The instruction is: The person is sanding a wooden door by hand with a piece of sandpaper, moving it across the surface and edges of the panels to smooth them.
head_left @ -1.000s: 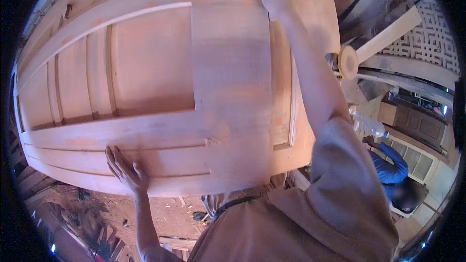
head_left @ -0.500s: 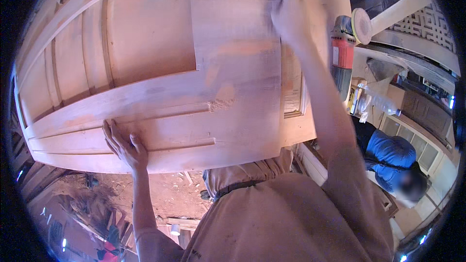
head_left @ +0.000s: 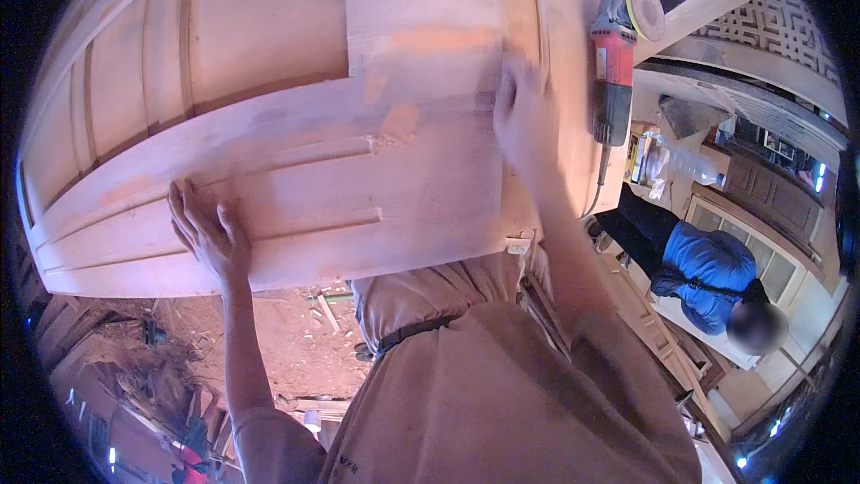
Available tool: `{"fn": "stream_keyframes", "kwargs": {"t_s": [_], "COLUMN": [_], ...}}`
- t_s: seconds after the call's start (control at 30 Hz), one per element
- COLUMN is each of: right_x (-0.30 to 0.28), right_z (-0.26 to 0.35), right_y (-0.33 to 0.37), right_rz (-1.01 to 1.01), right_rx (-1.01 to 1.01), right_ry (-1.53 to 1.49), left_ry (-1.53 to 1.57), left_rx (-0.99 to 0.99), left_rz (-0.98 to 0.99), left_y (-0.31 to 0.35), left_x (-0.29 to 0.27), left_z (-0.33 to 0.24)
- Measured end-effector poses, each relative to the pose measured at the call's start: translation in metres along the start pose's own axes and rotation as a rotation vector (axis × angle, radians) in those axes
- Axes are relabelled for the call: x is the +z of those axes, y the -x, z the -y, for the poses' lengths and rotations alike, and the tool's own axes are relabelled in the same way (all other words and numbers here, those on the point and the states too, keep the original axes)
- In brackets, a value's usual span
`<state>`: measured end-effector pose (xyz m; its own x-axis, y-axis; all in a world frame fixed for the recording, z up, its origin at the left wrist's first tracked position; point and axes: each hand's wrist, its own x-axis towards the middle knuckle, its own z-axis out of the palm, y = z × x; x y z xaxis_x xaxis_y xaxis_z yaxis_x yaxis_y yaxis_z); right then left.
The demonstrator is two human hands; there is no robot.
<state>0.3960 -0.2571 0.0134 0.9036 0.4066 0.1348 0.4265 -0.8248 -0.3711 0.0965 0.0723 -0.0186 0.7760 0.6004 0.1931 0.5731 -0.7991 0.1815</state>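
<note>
A large pale wooden panel [head_left: 430,188], with recessed sections and long grooves, spreads in front of me. My left hand [head_left: 212,233] lies on its near left part, palm down and fingers spread across the grooves. By the panel's right edge, my right hand [head_left: 522,116] is blurred by motion, its fingers curled in. Whatever it may hold is hidden. Orange-tan patches [head_left: 439,38] mark the wood, and a little heap of dust [head_left: 394,136] sits by the end of one groove.
A red and black angle grinder [head_left: 613,72] with a round disc lies right of the panel, its cord trailing toward me. Farther right, a person in a blue shirt [head_left: 710,264] bends over. Wood scraps [head_left: 327,312] litter the floor below.
My right hand has swept toward me along the panel's right side. The left hand keeps its place on the wood, and the whole view has shifted slightly.
</note>
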Motion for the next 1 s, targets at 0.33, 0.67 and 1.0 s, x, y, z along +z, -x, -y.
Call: {"fn": "stream_keyframes", "kwargs": {"t_s": [0.33, 0.67, 1.0], "right_x": [-0.04, -0.036, 0.03], "right_z": [0.004, 0.003, -0.017], "right_y": [0.178, 0.165, -0.166], "right_rz": [0.144, 0.16, 0.041], "right_rx": [0.123, 0.188, -0.169], "right_ry": [-0.012, 0.048, 0.035], "left_ry": [0.023, 0.0, -0.016], "left_rx": [-0.031, -0.061, -0.128], "left_rz": [-0.052, 0.006, 0.097], "left_y": [0.007, 0.001, 0.001], "left_x": [0.004, 0.003, -0.006], "left_z": [0.01, 0.0, -0.009]}}
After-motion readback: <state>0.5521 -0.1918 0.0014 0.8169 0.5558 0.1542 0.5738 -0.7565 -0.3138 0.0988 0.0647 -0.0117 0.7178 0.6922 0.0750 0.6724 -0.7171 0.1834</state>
